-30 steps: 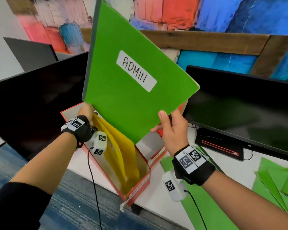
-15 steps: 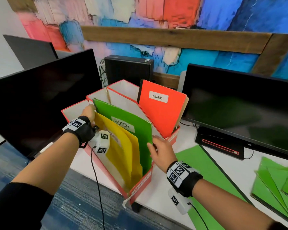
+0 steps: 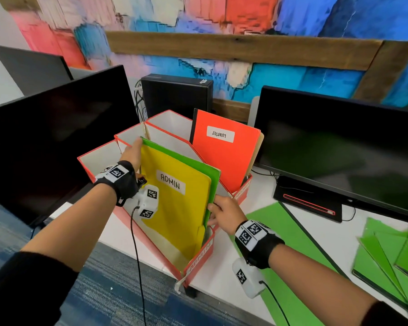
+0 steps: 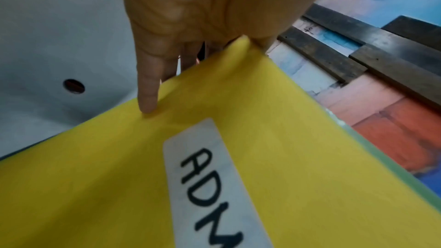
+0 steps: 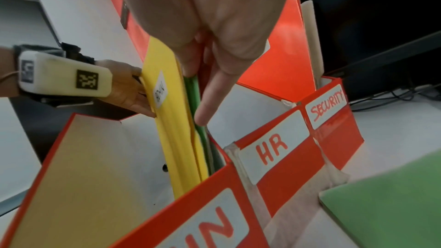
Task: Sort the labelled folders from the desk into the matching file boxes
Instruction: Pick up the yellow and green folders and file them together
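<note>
The thin green card folder (image 3: 213, 184) stood in the near red ADMIN file box (image 3: 199, 260), behind the yellow paper folders (image 3: 174, 208). The left hand (image 3: 133, 152) pinched the yellow folders' top corner; the right hand (image 3: 224, 214) lay open-fingered against the green edge. The folder looked light, flexible, best gripped by its edges.

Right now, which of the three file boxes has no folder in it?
The middle box, labelled HR: it shows only bare white walls. The ADMIN box holds yellow and green folders; the SECURITY box holds a red one.
</note>
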Tool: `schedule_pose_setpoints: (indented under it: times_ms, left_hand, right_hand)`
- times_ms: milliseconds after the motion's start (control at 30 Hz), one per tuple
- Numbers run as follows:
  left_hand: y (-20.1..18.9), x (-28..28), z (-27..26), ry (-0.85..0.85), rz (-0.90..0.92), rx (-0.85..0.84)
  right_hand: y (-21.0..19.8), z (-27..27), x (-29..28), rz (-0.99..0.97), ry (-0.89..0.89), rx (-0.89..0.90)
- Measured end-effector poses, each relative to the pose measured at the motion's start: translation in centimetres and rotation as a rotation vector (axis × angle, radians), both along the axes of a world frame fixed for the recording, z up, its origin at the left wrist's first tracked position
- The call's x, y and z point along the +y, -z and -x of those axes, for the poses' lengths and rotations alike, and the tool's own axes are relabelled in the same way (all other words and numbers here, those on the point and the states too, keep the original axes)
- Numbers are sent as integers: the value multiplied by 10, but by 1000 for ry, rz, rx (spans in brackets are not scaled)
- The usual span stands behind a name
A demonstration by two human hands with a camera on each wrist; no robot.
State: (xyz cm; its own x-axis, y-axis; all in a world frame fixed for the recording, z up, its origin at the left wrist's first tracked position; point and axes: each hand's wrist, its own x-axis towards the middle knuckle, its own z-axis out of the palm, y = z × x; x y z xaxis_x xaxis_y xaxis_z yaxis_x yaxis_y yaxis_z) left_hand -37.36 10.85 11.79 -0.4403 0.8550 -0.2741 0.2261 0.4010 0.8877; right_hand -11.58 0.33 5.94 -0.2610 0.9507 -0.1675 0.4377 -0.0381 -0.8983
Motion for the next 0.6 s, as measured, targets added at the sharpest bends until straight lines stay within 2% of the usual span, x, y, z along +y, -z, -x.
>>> schedule_pose_setpoints:
  times_ms: [133,267,500,600]
  left_hand:
    - [-10,-15,-15,20,-11,24]
    - [-3,-18,-21,-2,15,3]
    - [-1,-21,-27,-40,-6,11]
    - [-6,-24,-35,-33,-37,98]
  right_hand:
    - [-1,1,-4,73,10,51]
    - [5,2,-7,98,-23,17]
    - [11,-7,-15,-55,-134,-171]
    - [11,-15,-14,-70,-144,-148]
